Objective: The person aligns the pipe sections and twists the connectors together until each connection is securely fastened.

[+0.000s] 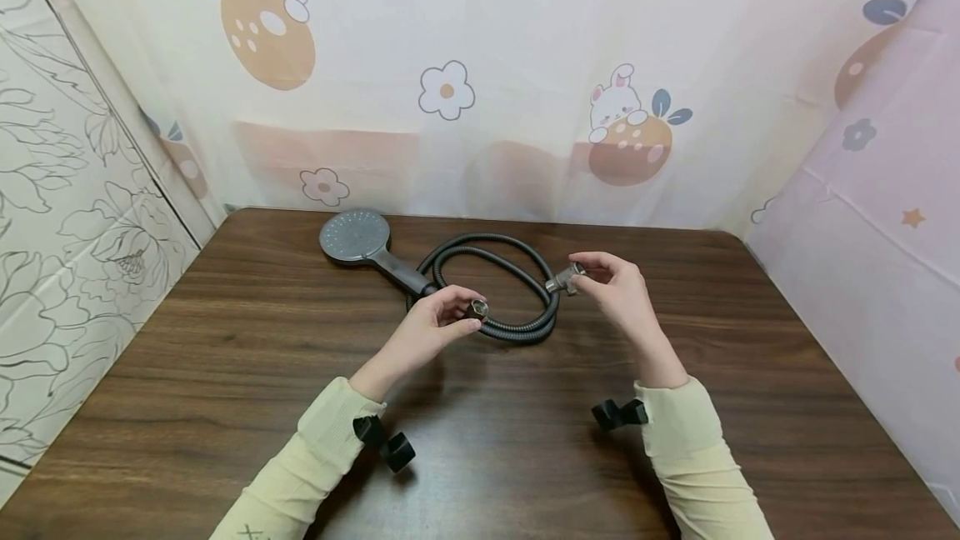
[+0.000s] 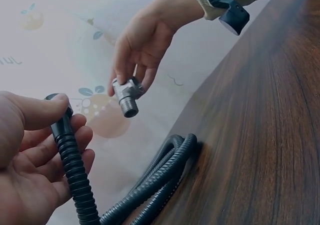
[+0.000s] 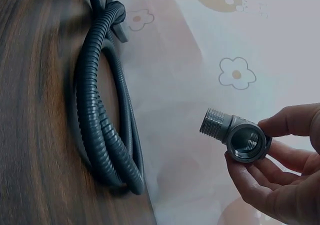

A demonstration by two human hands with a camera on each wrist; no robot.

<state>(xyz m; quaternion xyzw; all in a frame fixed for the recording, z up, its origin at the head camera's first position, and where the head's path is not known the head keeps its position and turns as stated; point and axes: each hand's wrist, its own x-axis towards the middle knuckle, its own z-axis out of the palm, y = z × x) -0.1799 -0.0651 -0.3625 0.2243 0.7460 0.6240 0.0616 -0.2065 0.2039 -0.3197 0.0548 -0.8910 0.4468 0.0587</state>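
My left hand point(image 1: 417, 335) pinches the dark end nut point(image 2: 62, 126) of a ribbed black shower hose point(image 2: 79, 180), thumb on one side and fingers behind it. The nut's open end shows in the head view. In my right hand point(image 1: 626, 297) is a silver metal pipe fitting point(image 3: 229, 128), held between thumb and fingertips. It has a threaded stub pointing toward the left and a round, internally threaded opening on its side. The nut and the fitting are apart, held above the table. Coiled hose point(image 1: 525, 333) lies between and behind the hands.
A grey shower head point(image 1: 355, 237) rests at the back left of the wooden table point(image 1: 225, 373), its handle joined to the hose. Behind the table hangs a patterned curtain point(image 1: 517, 48). A black camera mount point(image 1: 384, 443) is strapped at each wrist.
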